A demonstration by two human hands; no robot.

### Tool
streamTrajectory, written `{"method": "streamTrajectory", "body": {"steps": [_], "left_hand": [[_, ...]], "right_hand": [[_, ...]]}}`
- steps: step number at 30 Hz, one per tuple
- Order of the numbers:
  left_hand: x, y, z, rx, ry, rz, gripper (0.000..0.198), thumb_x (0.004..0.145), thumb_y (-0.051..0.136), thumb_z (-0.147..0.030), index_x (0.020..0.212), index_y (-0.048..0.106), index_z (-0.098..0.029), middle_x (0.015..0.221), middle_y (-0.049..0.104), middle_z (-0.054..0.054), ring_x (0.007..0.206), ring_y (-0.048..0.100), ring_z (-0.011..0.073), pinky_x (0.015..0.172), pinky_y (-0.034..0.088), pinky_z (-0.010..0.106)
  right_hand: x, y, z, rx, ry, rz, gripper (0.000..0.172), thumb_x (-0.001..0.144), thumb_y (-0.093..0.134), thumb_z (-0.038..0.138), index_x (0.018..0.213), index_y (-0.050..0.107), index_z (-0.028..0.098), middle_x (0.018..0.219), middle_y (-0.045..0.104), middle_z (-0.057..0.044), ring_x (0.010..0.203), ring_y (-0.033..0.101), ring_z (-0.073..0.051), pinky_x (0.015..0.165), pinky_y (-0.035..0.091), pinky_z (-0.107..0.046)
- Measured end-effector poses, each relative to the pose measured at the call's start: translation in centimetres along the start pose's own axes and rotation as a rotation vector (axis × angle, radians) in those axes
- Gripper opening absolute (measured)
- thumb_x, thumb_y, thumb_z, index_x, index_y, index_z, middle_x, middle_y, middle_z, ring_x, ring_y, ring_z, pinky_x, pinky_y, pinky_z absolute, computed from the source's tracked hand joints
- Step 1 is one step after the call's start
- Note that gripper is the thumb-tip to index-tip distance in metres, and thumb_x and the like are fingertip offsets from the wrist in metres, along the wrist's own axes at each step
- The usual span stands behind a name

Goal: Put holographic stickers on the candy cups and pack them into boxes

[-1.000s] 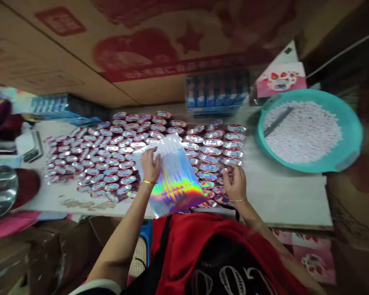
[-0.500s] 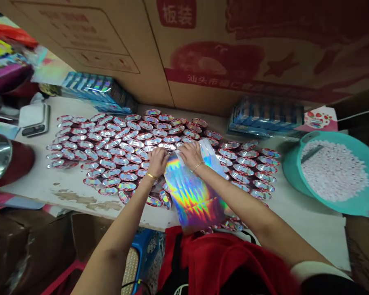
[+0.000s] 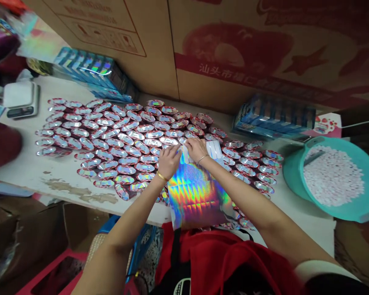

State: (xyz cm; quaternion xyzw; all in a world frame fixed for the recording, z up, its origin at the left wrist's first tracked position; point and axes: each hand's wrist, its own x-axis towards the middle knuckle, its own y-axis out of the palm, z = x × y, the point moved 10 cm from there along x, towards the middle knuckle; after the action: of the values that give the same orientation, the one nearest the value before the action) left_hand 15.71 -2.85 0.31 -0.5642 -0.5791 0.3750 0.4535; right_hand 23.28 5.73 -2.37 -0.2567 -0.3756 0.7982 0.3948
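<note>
A shiny rainbow-reflecting sheet (image 3: 193,196) lies slanted over the table's front edge, on top of the packets. Pale strips (image 3: 214,150) cross its far end. My left hand (image 3: 169,162), with a gold bracelet, has its fingers curled in at the sheet's far left corner. Right beside it, my right hand (image 3: 197,150) grips the far edge with bent fingers; the fingertips of both nearly meet, and whatever small piece may lie between them is hidden. Around them stand many small silver-topped packets (image 3: 127,159) with red rims, packed in rows.
A teal basin (image 3: 297,184) of white pieces with a scoop stands at right. Blue boxed packs (image 3: 92,71) and more blue packs (image 3: 273,119) line the large carton (image 3: 159,53) behind. A small scale (image 3: 21,98) and a red metal pot (image 3: 4,143) are at left.
The view has shifted a little. My left hand has moved slightly toward me and its fingers now point at the right hand. The sheet lies straighter, its near end further left.
</note>
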Motion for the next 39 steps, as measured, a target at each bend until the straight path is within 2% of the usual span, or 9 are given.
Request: {"method": "streamTrajectory", "body": {"steps": [7, 11, 16, 23, 26, 28, 33, 36, 39], "left_hand": [[-5.8, -2.4, -2.7, -0.241, 0.087, -0.086, 0.018, 0.09, 0.053, -0.03, 0.103, 0.059, -0.02, 0.109, 0.065, 0.012, 0.103, 0.057, 0.022, 0.089, 0.043, 0.037], [-2.4, -3.8, 0.1, -0.196, -0.073, -0.188, 0.043, 0.091, 0.05, -0.03, 0.132, 0.047, -0.016, 0.116, 0.062, 0.014, 0.106, 0.056, 0.0242, 0.092, 0.042, 0.038], [3.1, -0.2, 1.5, 0.052, -0.054, 0.08, 0.053, 0.092, 0.037, -0.016, 0.145, 0.04, -0.016, 0.093, 0.068, 0.011, 0.098, 0.059, 0.0237, 0.09, 0.039, 0.036], [1.3, 0.9, 0.6, 0.01, 0.07, 0.091, 0.053, 0.093, 0.035, -0.013, 0.145, 0.041, -0.019, 0.118, 0.066, 0.013, 0.12, 0.055, 0.0225, 0.104, 0.033, 0.039], [-0.7, -0.2, -0.2, -0.035, 0.073, 0.029, 0.049, 0.092, 0.038, -0.013, 0.139, 0.048, -0.021, 0.112, 0.068, 0.012, 0.118, 0.056, 0.0233, 0.11, 0.028, 0.045], [-2.5, -1.4, -1.2, -0.074, 0.074, -0.005, 0.045, 0.091, 0.042, -0.016, 0.136, 0.05, -0.02, 0.099, 0.069, 0.011, 0.103, 0.061, 0.0233, 0.104, 0.035, 0.045], [-6.3, -8.1, -2.7, -0.423, -0.169, -0.302, 0.063, 0.088, 0.057, -0.026, 0.146, 0.032, -0.023, 0.083, 0.059, 0.003, 0.079, 0.058, 0.0164, 0.076, 0.049, 0.032], [-7.6, -10.8, -3.4, -0.721, -0.385, -0.495, 0.071, 0.084, 0.064, -0.032, 0.145, 0.029, -0.027, 0.082, 0.054, 0.0, 0.075, 0.056, 0.0133, 0.073, 0.049, 0.028], [-7.7, -10.7, -5.7, -0.918, -0.481, -0.499, 0.07, 0.08, 0.07, -0.034, 0.14, 0.036, -0.029, 0.082, 0.054, -0.001, 0.074, 0.055, 0.0115, 0.071, 0.048, 0.024]], "right_hand": [[0.4, -0.3, -1.5, -0.038, 0.059, -0.065, 0.026, 0.098, 0.04, 0.027, 0.092, 0.063, 0.018, 0.102, 0.068, -0.011, 0.098, 0.053, -0.026, 0.086, 0.028, -0.038], [0.3, -0.3, -1.5, -0.046, 0.049, -0.069, 0.025, 0.097, 0.04, 0.027, 0.093, 0.063, 0.018, 0.101, 0.068, -0.011, 0.099, 0.052, -0.026, 0.086, 0.028, -0.038], [0.1, -0.3, -1.1, -0.041, 0.044, -0.065, 0.024, 0.097, 0.04, 0.026, 0.093, 0.063, 0.018, 0.1, 0.068, -0.011, 0.098, 0.052, -0.025, 0.084, 0.028, -0.037], [0.1, 0.2, -1.6, -0.033, 0.057, -0.062, 0.023, 0.097, 0.04, 0.022, 0.093, 0.062, 0.018, 0.101, 0.068, -0.011, 0.099, 0.053, -0.025, 0.086, 0.027, -0.037], [0.2, 0.4, -1.7, -0.034, 0.06, -0.058, 0.025, 0.097, 0.038, 0.022, 0.095, 0.063, 0.017, 0.101, 0.068, -0.012, 0.1, 0.053, -0.025, 0.087, 0.028, -0.039], [0.4, 0.6, -1.7, -0.029, 0.062, -0.052, 0.028, 0.098, 0.037, 0.025, 0.096, 0.063, 0.017, 0.102, 0.068, -0.013, 0.1, 0.052, -0.026, 0.089, 0.029, -0.04], [-0.8, -1.3, -0.8, 0.156, 0.01, -0.163, 0.031, 0.097, 0.041, 0.034, 0.114, 0.062, 0.017, 0.117, 0.064, -0.014, 0.112, 0.05, -0.026, 0.1, 0.03, -0.043], [-5.1, -4.1, -0.4, 0.509, -0.021, -0.257, 0.045, 0.098, 0.034, 0.049, 0.119, 0.06, 0.019, 0.122, 0.061, -0.011, 0.117, 0.051, -0.023, 0.102, 0.036, -0.039], [-11.9, -5.2, -1.0, 0.873, 0.084, -0.181, 0.061, 0.096, 0.022, 0.063, 0.108, 0.064, 0.02, 0.101, 0.067, -0.007, 0.1, 0.06, -0.02, 0.091, 0.045, -0.036]]}}
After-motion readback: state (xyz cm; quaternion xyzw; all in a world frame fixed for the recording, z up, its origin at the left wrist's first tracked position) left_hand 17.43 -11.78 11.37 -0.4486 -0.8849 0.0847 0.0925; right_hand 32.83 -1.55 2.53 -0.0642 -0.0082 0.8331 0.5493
